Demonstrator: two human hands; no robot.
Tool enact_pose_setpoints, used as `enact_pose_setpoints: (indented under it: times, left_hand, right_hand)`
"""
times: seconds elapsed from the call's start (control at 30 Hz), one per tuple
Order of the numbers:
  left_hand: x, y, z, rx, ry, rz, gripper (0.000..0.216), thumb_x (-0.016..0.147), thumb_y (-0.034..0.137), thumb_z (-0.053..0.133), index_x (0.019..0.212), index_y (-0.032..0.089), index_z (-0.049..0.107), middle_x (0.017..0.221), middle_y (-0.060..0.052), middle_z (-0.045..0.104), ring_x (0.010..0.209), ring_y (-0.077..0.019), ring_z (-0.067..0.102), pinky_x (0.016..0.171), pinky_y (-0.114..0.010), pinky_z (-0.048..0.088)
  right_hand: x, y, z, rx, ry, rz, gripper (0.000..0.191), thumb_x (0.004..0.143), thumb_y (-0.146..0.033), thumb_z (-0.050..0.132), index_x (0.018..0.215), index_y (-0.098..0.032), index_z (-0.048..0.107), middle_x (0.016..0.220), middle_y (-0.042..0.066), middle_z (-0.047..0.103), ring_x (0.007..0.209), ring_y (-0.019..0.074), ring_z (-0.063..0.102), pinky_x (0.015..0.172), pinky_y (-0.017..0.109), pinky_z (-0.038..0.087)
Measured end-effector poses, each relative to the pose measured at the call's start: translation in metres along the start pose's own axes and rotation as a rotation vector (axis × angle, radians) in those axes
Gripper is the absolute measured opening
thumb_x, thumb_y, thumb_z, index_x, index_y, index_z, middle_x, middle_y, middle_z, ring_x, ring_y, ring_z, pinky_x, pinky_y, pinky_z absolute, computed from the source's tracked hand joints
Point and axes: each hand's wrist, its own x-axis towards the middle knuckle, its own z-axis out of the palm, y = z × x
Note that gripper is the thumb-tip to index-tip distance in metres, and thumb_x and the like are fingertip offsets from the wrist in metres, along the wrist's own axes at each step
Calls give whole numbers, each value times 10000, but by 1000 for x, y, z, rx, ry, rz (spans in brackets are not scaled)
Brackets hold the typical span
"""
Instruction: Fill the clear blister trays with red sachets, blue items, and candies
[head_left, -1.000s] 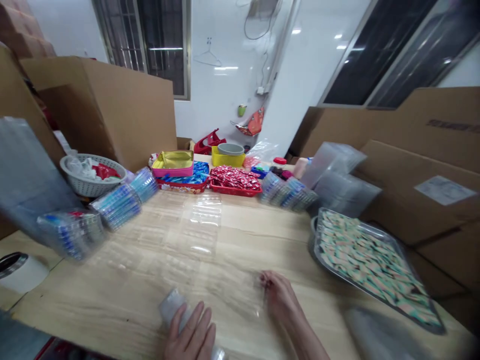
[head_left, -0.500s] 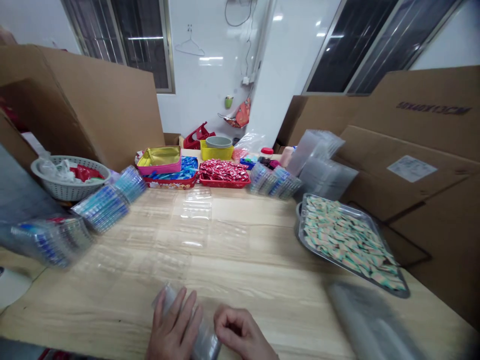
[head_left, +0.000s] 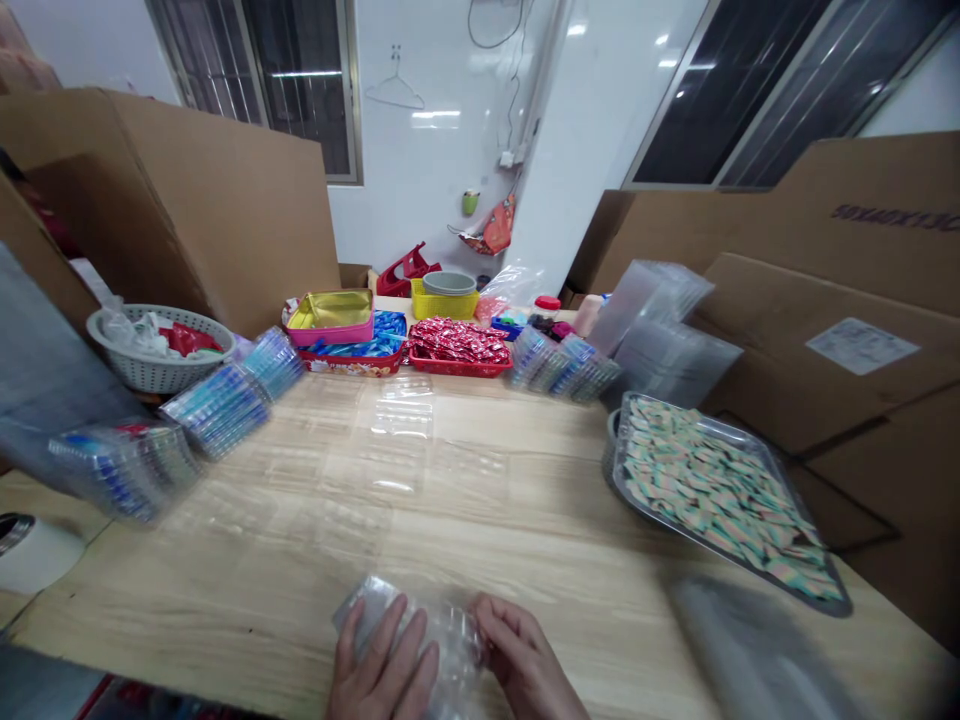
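Note:
Low on the wooden table, my left hand point(head_left: 384, 668) lies with spread fingers over clear plastic blister trays point(head_left: 457, 645). Its thumb is hidden. My right hand point(head_left: 529, 660) pinches the right edge of the clear plastic between thumb and forefinger. Motion blur hides how many layers are there. Beyond my hands, several clear empty trays point(head_left: 397, 460) lie flat in rows on the tabletop. A blurred grey translucent stack point(head_left: 750, 650) is to the right of my right hand.
A metal tray point(head_left: 622, 480) of striped wrapped pieces stands at right. Filled blister packs point(head_left: 217, 410) and a grey basket point(head_left: 165, 375) sit at left. Red packets point(head_left: 457, 343), a pink-rimmed tin point(head_left: 334, 330) and clear plastic boxes point(head_left: 667, 350) line the back. Cardboard point(head_left: 225, 210) flanks the table.
The right hand has gone from a curled fist beside the plastic to pinching its edge. More of the clear tray now shows between the hands. The view has shifted slightly left.

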Motion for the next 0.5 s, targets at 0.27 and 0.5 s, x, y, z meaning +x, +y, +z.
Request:
enact_pose_setpoints:
  times: [0.27,0.5]
  left_hand:
    - [3,11,5,-4,-2,-51,219,839,176,590,1039,230,663,1165,-46,680,1242,-259,503,1148,-578,136]
    - [1,11,6,7,18,-64,248,847,207,592,1088,233,649,1200,-58,661,1253,-277,488,1140,-588,159]
  right_hand:
    - [22,-10,-23,26,55,-41,464,609,-522,766,552,-177,461,519,-49,395,492,88,352,484,220,285]
    - [50,-26,-69,-333,563,-341,472,546,-615,720,697,-190,581,726,28,553,690,192,513,614,306,432]
